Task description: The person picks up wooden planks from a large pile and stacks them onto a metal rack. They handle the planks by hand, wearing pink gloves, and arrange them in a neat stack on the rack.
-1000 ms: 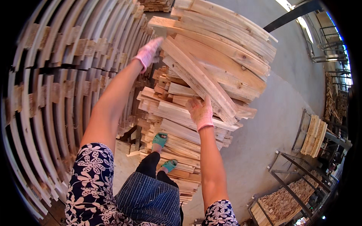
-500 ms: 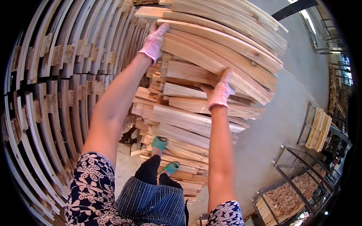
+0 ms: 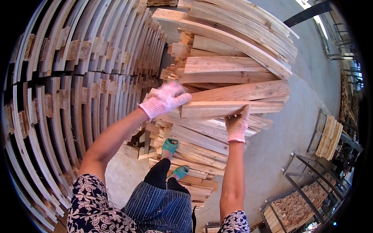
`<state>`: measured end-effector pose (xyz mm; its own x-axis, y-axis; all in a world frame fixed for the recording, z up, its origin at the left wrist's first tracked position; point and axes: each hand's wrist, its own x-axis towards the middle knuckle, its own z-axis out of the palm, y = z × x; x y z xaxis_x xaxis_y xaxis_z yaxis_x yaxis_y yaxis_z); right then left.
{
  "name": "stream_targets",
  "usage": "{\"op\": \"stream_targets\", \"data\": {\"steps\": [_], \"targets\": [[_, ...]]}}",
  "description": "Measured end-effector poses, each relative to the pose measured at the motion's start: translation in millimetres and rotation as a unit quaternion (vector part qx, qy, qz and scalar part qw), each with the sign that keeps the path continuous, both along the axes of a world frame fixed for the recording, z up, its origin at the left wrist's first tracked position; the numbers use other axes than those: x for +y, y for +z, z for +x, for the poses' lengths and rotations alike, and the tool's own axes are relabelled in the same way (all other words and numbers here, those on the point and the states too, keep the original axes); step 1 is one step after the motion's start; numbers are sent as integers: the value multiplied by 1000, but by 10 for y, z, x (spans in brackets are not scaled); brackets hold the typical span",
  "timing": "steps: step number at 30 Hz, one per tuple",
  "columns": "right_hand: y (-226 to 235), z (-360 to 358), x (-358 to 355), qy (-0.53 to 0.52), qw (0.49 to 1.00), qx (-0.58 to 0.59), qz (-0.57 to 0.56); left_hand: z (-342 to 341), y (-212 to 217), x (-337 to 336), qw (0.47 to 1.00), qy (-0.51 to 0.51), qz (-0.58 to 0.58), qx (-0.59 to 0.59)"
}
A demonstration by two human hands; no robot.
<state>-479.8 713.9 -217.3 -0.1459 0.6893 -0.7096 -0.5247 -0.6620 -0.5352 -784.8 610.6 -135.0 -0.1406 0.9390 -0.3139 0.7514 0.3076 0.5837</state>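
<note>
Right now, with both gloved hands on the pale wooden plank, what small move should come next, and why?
Probably slide the pale wooden plank leftward, free of the loose plank heap. The left hand lies on its left end, the right hand grips under its near edge, and its far end appears to rest among other boards.

The left hand (image 3: 168,99) was smeared by motion, so its fingers (image 3: 179,100) could not be told apart or their grip judged. The right hand (image 3: 237,125) showed only its gloved back; its fingers were hidden under the plank (image 3: 233,108). At six o'clock the person's feet in teal slippers (image 3: 170,145) stood half buried among loose boards. At four o'clock the metal racks (image 3: 311,186) ran off into the dark rim, their contents too small to tell.
</note>
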Motion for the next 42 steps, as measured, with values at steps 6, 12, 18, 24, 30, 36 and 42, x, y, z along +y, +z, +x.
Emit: {"op": "stream_targets", "data": {"steps": [6, 12, 18, 24, 30, 36, 42], "targets": [[-63, -210, -15, -21, 999, -31, 6, -17, 43, 1062, 987, 52, 13, 149], [137, 45, -236, -6, 1000, 5, -9, 897, 0, 556, 995, -11, -16, 102], [143, 443, -674, -3, 998, 2, -55, 1233, 111, 215, 986, -62, -112, 104], [243, 261, -559, -26, 936, -341, 85, 548, 301, 1450, 957, -145, 33, 249], [868, 493, -661, -41, 939, -330, 91, 273, -138, 1954, 960, -60, -28, 271], [486, 115, -525, 131, 849, -472, 198, 219, 135, 2195, 924, -174, 0, 340], [165, -174, -616, -30, 996, -80, -36, 635, 590, 1722, 969, -225, -98, 21]]}}
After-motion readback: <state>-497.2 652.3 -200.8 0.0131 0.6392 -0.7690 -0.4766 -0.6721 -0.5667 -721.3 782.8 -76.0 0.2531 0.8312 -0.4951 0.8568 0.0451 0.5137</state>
